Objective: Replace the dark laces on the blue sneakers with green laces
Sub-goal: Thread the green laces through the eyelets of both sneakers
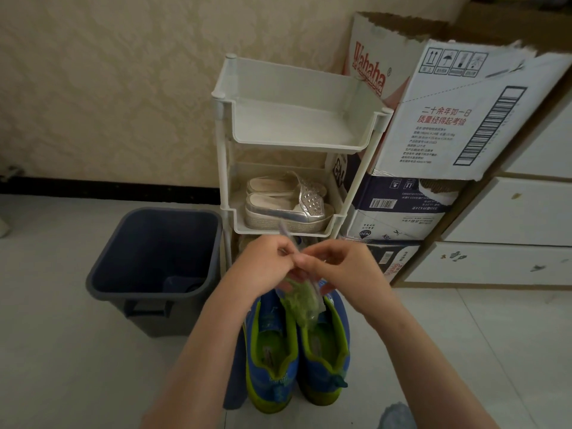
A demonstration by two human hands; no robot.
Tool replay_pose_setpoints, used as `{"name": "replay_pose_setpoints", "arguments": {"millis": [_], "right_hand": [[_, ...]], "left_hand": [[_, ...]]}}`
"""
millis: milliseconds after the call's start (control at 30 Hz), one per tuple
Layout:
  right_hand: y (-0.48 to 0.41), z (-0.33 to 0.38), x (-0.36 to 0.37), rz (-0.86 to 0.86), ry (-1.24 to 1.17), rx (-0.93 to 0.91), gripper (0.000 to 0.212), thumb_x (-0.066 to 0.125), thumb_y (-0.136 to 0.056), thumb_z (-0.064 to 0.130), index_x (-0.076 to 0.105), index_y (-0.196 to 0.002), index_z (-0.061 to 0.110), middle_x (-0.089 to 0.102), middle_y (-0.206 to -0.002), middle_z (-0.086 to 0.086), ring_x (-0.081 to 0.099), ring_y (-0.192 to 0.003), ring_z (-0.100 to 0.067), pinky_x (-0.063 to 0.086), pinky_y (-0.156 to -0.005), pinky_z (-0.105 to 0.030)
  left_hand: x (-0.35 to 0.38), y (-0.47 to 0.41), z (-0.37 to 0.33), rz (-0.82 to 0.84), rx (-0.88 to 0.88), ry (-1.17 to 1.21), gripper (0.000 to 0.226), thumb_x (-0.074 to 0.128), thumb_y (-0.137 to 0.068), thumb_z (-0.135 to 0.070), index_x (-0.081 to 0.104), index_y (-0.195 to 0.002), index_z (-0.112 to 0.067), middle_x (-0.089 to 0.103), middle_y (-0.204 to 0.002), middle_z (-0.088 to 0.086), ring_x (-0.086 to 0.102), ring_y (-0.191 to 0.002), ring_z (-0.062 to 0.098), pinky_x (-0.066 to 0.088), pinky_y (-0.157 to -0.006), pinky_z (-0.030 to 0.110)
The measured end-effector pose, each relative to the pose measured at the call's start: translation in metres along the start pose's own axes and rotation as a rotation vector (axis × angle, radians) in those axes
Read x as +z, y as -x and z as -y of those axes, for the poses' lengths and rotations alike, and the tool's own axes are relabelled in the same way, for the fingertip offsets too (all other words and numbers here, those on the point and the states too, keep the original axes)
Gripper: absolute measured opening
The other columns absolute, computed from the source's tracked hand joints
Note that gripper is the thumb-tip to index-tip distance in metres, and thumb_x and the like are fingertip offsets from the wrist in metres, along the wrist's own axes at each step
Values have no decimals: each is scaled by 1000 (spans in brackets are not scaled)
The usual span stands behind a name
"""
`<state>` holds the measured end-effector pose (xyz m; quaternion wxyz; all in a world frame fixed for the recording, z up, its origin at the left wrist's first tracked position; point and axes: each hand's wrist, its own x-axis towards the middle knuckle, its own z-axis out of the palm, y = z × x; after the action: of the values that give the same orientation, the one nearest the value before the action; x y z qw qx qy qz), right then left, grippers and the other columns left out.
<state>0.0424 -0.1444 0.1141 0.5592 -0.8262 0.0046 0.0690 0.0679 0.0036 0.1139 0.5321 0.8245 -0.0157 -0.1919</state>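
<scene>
Two blue sneakers with green lining stand side by side on the floor, heels toward me: the left sneaker [270, 357] and the right sneaker [325, 348]. Above their toes hangs a clear plastic packet of green laces [301, 301]. My left hand [266, 261] and my right hand [337, 264] both pinch the packet's top edge, close together. The sneakers' toes and any laces on them are hidden behind the packet and my hands.
A dark blue bin [154, 264] stands on the floor to the left. Straight ahead is a white plastic shoe rack [297, 144] holding silver shoes [288, 202]. Stacked cardboard boxes [433, 125] and white drawers [510, 212] fill the right side.
</scene>
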Motion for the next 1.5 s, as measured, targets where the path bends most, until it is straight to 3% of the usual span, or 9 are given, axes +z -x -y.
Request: {"name": "replay_pose_setpoints", "arguments": {"millis": [300,500,700,833,1000,1133,1267,1367,1500], "right_hand": [[-3,-4,-7,26,-284,80,10,69,-81,6,69,-86,-2,70,-71,-9,66,-61,-12,54,-56,-20],[-12,-25,-19,-440,-61,145,6,66,-88,10,65,-84,6,67,-70,-10,62,-52,-15,57,-54,-30],[-11,-24,-3,-269,499,-203,41,54,-79,-14,60,-86,26,38,-123,15,38,-119,-7,48,-94,-31],[-16,-18,8,-36,539,-104,47,41,-85,-11,73,-91,23,27,-154,6,16,-143,-16,21,-116,-39],[-21,-25,8,41,334,145,40,56,-88,47,65,-116,21,59,-125,-1,63,-87,-12,56,-77,-32],[-20,-25,7,63,116,62,39,75,-80,21,66,-115,8,71,-95,-9,67,-73,-14,57,-67,-28],[-21,-20,2,-10,-161,-59,36,80,-73,12,70,-107,18,73,-98,-1,69,-89,-14,57,-78,-25],[-21,-18,0,-6,-299,-74,39,77,-75,8,68,-112,17,73,-99,0,70,-91,-18,59,-74,-30],[-23,-18,1,55,-400,-96,36,70,-82,3,67,-115,16,72,-105,-5,69,-89,-20,56,-67,-26]], "left_hand": [[-4,7,-3,111,5,134,14,54,-95,-14,61,-84,-9,73,-87,6,71,-85,17,58,-77,32],[-12,6,0,-125,-108,99,14,47,-94,-9,59,-86,-6,66,-72,5,65,-70,13,56,-65,27],[-5,8,-3,-197,17,-64,22,51,-91,-23,63,-85,-7,66,-95,14,63,-95,24,55,-87,44],[1,6,-7,-104,59,85,21,56,-91,-23,62,-74,-13,67,-84,4,67,-91,20,56,-84,39],[0,5,-1,-88,114,160,16,62,-90,-22,68,-82,-10,71,-87,6,70,-82,15,59,-75,30],[-6,6,-5,-134,98,342,29,55,-93,-32,68,-96,-6,72,-92,6,72,-80,18,59,-70,26],[-19,3,8,-473,50,3,35,41,-100,-35,57,-125,-16,60,-125,3,55,-114,16,42,-94,31],[-22,1,18,-264,-138,-87,49,31,-102,-41,41,-141,-13,46,-141,10,43,-129,26,34,-103,36],[-25,-1,23,-143,-220,248,41,33,-102,-38,49,-133,-18,63,-114,3,58,-100,15,39,-90,34]]}}
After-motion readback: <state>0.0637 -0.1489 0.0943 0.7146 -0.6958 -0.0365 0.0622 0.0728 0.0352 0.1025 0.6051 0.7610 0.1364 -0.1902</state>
